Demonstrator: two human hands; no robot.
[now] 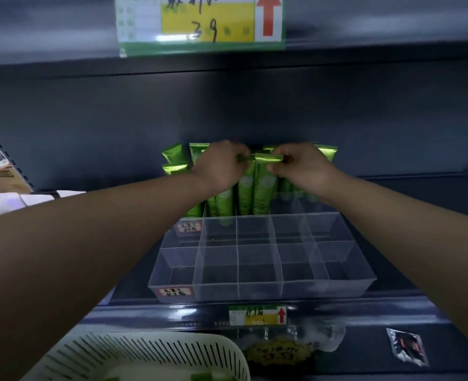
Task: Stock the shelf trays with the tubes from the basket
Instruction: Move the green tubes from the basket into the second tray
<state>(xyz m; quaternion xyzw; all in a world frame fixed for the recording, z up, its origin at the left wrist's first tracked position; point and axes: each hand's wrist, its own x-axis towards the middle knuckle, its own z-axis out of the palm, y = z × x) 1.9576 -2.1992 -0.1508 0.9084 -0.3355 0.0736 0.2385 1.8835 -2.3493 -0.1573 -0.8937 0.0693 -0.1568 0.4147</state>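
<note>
Standing upright, crimped ends up; two green tubes pinched by hands

Green tubes, clear trays, white slotted basket, yellow-green price tag.

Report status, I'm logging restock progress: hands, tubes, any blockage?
Left hand, right hand pinching green tubes by their tops, shelf back. Front tray empty. Nothing blocking.

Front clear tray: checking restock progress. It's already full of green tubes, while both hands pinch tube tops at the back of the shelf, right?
No. The head view shows the front clear tray empty. The green tubes stand only at the back of the shelf, where the left hand and right hand do pinch tube tops.
</note>
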